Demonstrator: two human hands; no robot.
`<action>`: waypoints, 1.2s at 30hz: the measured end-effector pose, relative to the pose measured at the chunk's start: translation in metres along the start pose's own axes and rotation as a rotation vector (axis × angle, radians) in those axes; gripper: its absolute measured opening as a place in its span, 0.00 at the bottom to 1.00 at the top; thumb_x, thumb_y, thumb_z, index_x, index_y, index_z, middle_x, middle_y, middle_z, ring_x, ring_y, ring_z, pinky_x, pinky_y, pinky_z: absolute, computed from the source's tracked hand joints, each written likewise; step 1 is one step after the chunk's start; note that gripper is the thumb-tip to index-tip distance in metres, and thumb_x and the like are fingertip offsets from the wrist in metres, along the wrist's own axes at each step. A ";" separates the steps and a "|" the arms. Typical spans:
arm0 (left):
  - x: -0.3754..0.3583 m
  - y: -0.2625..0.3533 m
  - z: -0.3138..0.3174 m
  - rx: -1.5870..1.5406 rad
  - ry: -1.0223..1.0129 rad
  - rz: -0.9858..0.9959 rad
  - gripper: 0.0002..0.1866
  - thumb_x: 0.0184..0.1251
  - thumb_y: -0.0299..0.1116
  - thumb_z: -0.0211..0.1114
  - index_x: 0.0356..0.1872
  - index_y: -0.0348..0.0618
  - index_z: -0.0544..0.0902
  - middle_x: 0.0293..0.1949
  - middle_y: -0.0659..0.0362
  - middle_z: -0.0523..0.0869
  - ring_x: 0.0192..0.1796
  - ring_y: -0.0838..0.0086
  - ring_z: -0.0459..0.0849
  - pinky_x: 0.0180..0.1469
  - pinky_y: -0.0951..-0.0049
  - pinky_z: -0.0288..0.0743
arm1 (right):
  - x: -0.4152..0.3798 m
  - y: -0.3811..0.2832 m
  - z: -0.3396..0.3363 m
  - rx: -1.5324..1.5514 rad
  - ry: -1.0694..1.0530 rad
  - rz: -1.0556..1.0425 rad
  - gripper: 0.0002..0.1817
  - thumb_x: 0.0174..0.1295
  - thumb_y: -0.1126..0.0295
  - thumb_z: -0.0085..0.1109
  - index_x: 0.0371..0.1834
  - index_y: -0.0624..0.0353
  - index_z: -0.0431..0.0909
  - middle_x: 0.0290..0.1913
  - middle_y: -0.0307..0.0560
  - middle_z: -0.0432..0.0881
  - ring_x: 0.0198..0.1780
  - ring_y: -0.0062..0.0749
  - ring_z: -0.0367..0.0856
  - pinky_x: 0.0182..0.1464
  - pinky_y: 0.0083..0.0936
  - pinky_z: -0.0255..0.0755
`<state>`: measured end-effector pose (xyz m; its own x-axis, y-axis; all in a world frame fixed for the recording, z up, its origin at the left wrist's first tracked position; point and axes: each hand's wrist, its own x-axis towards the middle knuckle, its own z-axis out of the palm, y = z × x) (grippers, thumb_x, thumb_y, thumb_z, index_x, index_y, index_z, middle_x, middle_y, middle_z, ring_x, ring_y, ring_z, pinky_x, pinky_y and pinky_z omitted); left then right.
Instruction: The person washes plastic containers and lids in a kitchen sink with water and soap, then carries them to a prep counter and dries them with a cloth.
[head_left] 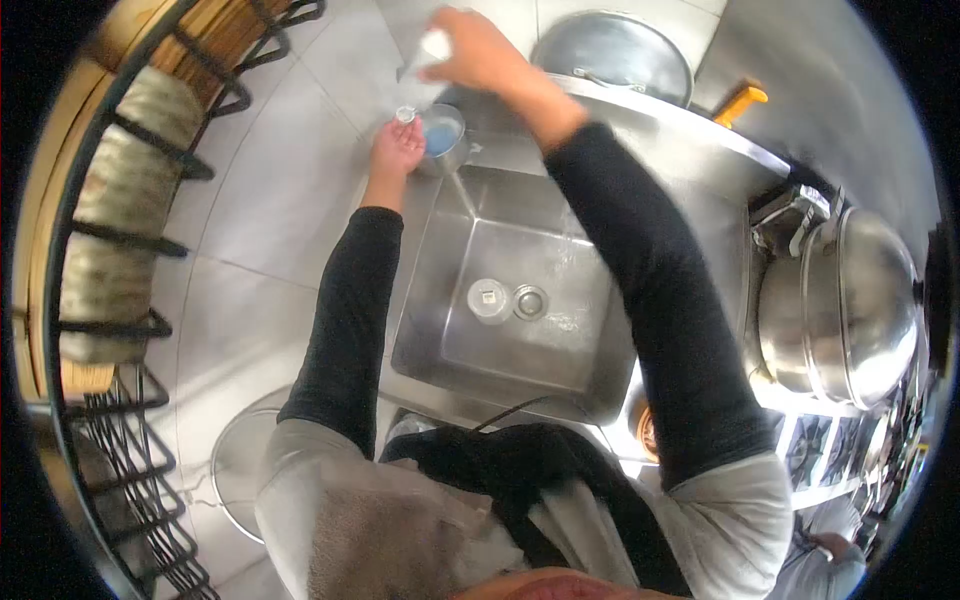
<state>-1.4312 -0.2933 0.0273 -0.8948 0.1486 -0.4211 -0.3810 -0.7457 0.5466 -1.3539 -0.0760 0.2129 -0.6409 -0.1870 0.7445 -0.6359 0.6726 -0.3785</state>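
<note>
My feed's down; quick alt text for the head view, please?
A right hand grips a white item, higher in view than the left hand, which holds a small clear item beside a metal container, blue inside. A round pale tub sits by the drain in a steel sink; a large pot is at right.

1 steel pot (pixel 838 312) stands at right, 1 black rack (pixel 125 238) at left.

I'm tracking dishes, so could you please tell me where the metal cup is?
In the head view, the metal cup is at the far left corner of the sink, just right of the left hand.
</note>
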 end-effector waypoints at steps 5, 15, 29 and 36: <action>-0.074 -0.025 0.029 0.086 -0.082 0.125 0.22 0.73 0.45 0.57 0.58 0.39 0.71 0.56 0.53 0.80 0.57 0.60 0.79 0.61 0.55 0.71 | -0.177 -0.007 0.018 0.352 0.281 0.511 0.36 0.43 0.58 0.81 0.51 0.60 0.68 0.46 0.50 0.76 0.49 0.45 0.78 0.53 0.36 0.73; -0.136 -0.127 0.006 0.320 -0.245 0.189 0.16 0.73 0.40 0.60 0.54 0.42 0.75 0.49 0.57 0.81 0.52 0.67 0.80 0.58 0.62 0.74 | -0.331 -0.046 0.016 1.437 0.504 1.211 0.24 0.68 0.55 0.60 0.58 0.56 0.63 0.57 0.47 0.73 0.57 0.37 0.76 0.52 0.40 0.79; -0.164 -0.157 -0.003 0.676 -0.292 0.223 0.14 0.67 0.41 0.66 0.46 0.45 0.80 0.47 0.56 0.83 0.53 0.74 0.80 0.55 0.69 0.72 | -0.366 -0.047 0.005 1.844 0.501 1.468 0.22 0.74 0.50 0.44 0.58 0.55 0.71 0.53 0.44 0.80 0.51 0.35 0.81 0.49 0.35 0.81; -0.184 -0.155 -0.006 0.710 -0.222 0.143 0.22 0.66 0.48 0.67 0.57 0.50 0.78 0.51 0.66 0.83 0.58 0.77 0.76 0.62 0.63 0.65 | -0.383 -0.023 0.020 2.088 0.160 1.494 0.24 0.73 0.47 0.41 0.55 0.55 0.73 0.46 0.48 0.81 0.41 0.36 0.82 0.41 0.32 0.84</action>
<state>-1.2062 -0.2089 0.0160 -0.9439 0.2655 -0.1965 -0.2491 -0.1815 0.9513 -1.1024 -0.0347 -0.0747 -0.8551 -0.3946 -0.3363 0.4557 -0.8813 -0.1248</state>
